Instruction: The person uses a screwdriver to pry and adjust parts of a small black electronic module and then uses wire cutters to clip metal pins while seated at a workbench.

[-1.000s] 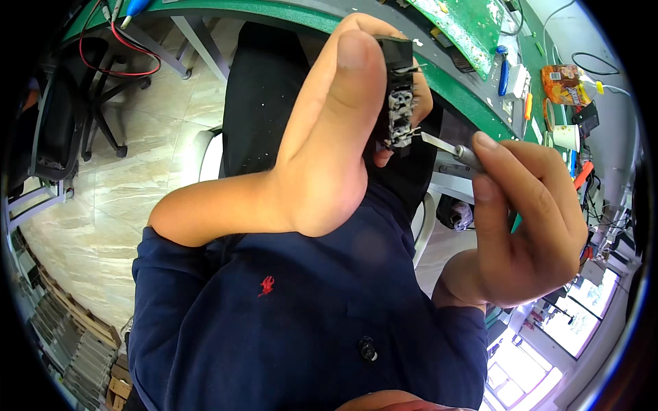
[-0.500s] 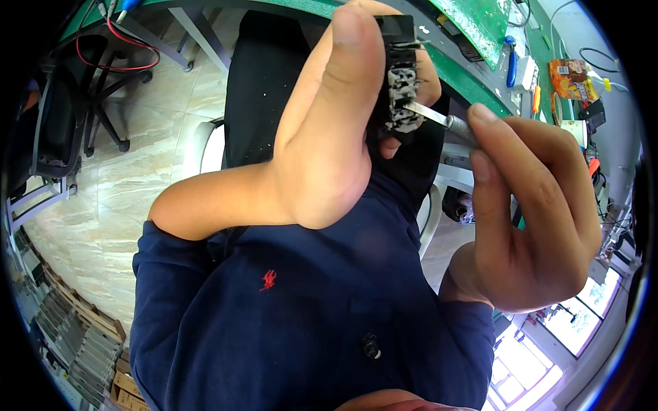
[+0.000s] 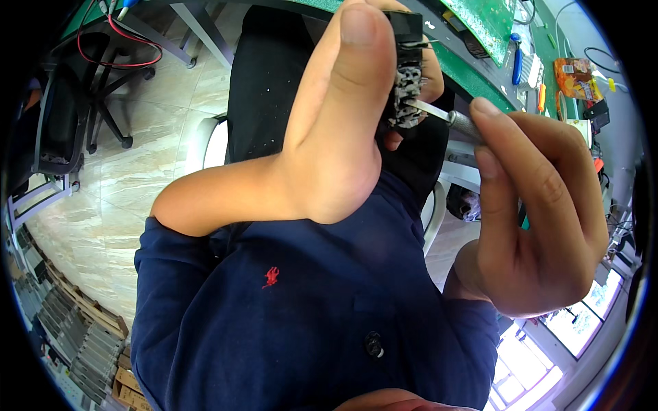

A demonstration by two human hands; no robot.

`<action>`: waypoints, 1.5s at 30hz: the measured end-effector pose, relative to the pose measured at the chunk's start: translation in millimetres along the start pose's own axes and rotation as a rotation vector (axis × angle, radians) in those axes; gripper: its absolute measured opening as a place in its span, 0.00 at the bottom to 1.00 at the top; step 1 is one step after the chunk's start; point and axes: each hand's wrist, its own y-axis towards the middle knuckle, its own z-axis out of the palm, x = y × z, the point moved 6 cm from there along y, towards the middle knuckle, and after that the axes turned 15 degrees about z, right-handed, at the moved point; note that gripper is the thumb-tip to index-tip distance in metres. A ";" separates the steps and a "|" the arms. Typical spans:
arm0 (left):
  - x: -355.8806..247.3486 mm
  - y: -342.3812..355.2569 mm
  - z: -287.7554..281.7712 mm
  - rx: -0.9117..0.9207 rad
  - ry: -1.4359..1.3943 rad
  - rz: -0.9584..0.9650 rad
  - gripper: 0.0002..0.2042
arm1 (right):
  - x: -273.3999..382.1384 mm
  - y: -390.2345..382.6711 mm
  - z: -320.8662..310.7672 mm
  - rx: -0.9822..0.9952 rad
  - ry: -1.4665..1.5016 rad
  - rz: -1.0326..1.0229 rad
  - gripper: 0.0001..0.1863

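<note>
My left hand point(image 3: 332, 137) grips a small black block point(image 3: 409, 31) upright at the top middle, with the thumb along its left side and fingertips behind it. The block's lower part carries a rough, crusted grey-white section point(image 3: 407, 89) with thin bits sticking out at the right. My right hand point(image 3: 534, 212) holds a slim metal tool with a knurled handle point(image 3: 461, 123) between thumb and fingers. Its narrow flat blade point(image 3: 432, 109) reaches left to the crusted section, where the tip touches it. Both hands are above my lap, in front of the green-edged bench.
The bench holds a green board point(image 3: 480, 24), a blue-handled tool point(image 3: 517, 61), an orange snack pack point(image 3: 576, 77) and clutter at the right. Red and black leads point(image 3: 120, 65) hang at the top left, near a black office chair point(image 3: 51, 123). Stacked boxes point(image 3: 127, 390) lie at the lower left.
My left hand and the block have moved upward and slightly right. My right hand has risen, and the blade, earlier beside the block's lower end, now sits higher against the crusted section.
</note>
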 end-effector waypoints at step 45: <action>7.5 3.8 -15.2 0.078 0.558 0.278 0.27 | 1.6 -1.1 17.4 -0.086 -0.044 0.009 0.08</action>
